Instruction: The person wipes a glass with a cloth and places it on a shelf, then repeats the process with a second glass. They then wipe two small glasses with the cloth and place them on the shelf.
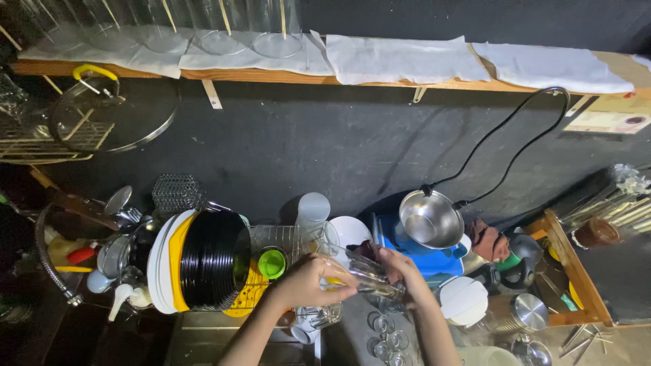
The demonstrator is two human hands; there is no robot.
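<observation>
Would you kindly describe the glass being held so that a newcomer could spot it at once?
Start at the upright stack of black plates in the dish rack. Just to their right, the left hand and right hand meet over the counter, gripping a clear glass lying on its side. The small glasses below it stand on the counter unheld.

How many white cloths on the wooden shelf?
3. One cloth lies at the left under the upturned glasses, one cloth in the middle, one cloth at the right. A white edge at the far right corner may be another.
</observation>
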